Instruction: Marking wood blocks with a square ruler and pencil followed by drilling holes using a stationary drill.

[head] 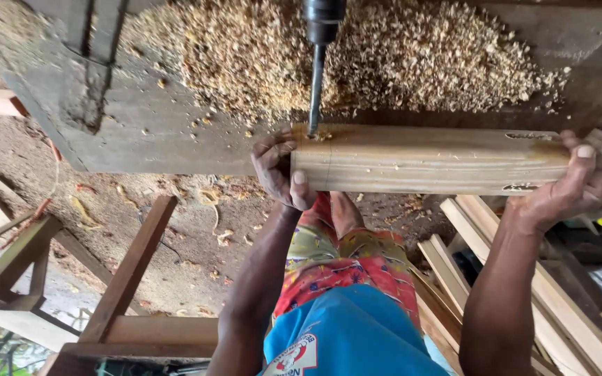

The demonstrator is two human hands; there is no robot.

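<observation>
A pale wooden block [426, 159] lies lengthwise across the edge of a dark machine table [148, 125]. My left hand [280, 170] grips its left end, thumb on the front face. My right hand [564, 188] holds its right end, fingers over the top. A black chuck [323, 19] with a dark drill bit [315, 87] comes down from above. The bit's tip meets the block's top face near the left end, where a small hole with chips shows. Two slots are cut near the block's right end.
A heap of wood shavings [384, 56] covers the table behind the block. Stacked wooden slats [566, 299] lie at lower right. A brown wooden frame [130, 278] stands at lower left on a dusty floor. My legs in patterned shorts are below.
</observation>
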